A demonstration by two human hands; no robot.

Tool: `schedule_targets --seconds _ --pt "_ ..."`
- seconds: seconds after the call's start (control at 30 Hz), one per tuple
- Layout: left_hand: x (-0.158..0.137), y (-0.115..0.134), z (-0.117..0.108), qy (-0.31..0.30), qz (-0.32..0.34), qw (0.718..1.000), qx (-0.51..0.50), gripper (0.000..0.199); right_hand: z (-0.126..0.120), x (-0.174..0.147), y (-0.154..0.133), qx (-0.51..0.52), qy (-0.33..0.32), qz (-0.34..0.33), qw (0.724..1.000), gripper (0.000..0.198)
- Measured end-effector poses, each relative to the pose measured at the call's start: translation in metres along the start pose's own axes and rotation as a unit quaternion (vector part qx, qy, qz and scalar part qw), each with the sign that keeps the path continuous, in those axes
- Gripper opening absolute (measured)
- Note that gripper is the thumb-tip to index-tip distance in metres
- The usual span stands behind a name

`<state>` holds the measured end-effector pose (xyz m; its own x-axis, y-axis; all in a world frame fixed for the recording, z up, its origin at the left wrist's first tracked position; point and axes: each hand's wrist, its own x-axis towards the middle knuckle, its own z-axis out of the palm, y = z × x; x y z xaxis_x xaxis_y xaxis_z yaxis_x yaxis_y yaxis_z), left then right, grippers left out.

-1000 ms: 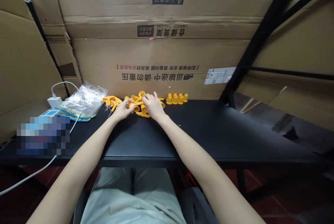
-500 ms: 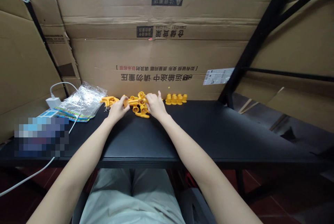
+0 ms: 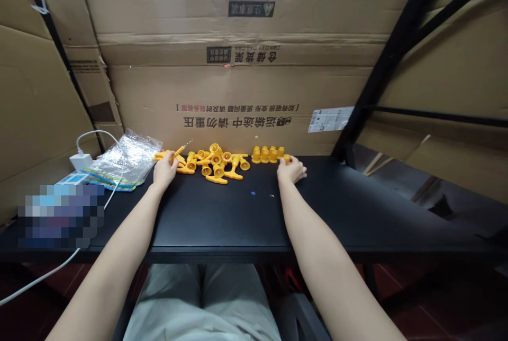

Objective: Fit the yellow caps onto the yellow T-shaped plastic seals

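My left hand is closed on a yellow corkscrew whose metal spiral points up and to the right. Several yellow T-shaped handles lie just behind that hand. To the right my right hand pinches a yellow bell-shaped cap at the front right end of a double row of similar caps standing on the table. Whether its cap touches the table is hidden by the fingers. Between the hands lies a loose pile of yellow corkscrews, some with their bell openings facing me.
The black table meets a cardboard wall at the back. On the left are a clear plastic bag, a white charger with its cable, and a blurred-out object. A black metal frame rises at the right.
My hands have moved apart from over the pile. The left now holds a corkscrew with its spiral bare; the right has carried a cap to the end of the row.
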<state>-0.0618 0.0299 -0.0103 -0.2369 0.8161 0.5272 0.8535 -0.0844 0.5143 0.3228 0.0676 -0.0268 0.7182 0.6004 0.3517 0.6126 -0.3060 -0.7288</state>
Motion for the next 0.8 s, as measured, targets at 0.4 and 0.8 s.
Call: schedule_targets --seconds 0.4,0.8 --pt "0.004 -0.016 0.004 0.007 -0.054 0.998 0.014 0.03 0.012 0.013 0.006 -0.049 -0.074 0.063 0.994 0.036" --pt "0.002 -0.022 0.018 -0.038 -0.002 0.996 0.075 0.048 0.017 0.01 0.008 -0.155 -0.194 -0.048 0.968 0.045"
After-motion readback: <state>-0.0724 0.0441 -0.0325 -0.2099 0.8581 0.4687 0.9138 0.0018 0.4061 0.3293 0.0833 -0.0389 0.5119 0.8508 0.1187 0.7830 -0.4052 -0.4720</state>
